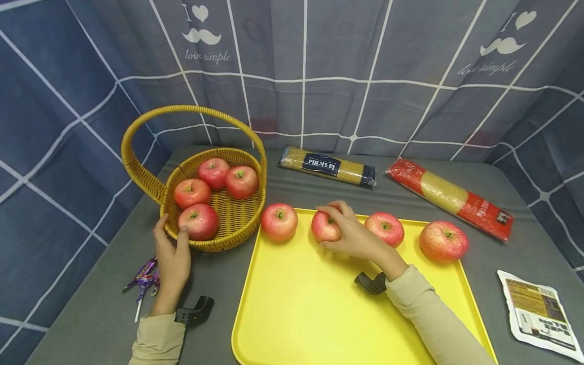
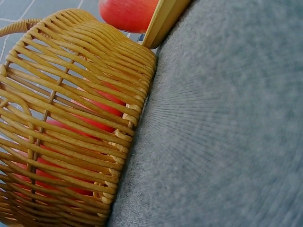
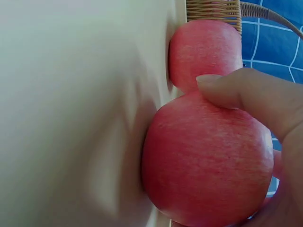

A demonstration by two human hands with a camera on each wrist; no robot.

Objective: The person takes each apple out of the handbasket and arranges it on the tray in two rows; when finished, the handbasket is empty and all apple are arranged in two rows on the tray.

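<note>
Right hand [image 1: 353,234]: grasping round red apple [image 1: 323,228], streaked waxy skin, at eleven o'clock of smooth yellow rectangular tray [image 1: 292,304]. From right hand, hoop-handled golden wicker basket [image 1: 228,242] lies between nine and ten o'clock, four similar red apples [image 1: 199,221] inside. Left hand [image 1: 173,261]: loosely spread, nearer basket, touching rim between seven and eight o'clock. Counter [image 1: 210,276]: grey, cloth-textured.

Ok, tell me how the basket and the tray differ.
The basket is woven and golden brown, while the tray is smooth and bright yellow. The basket is rounded with a tall arched handle; the tray is a flat rectangle with no handle in view. The basket's apples are bunched together, whereas the tray's line up along its far edge. Both rest on the grey table.
</note>
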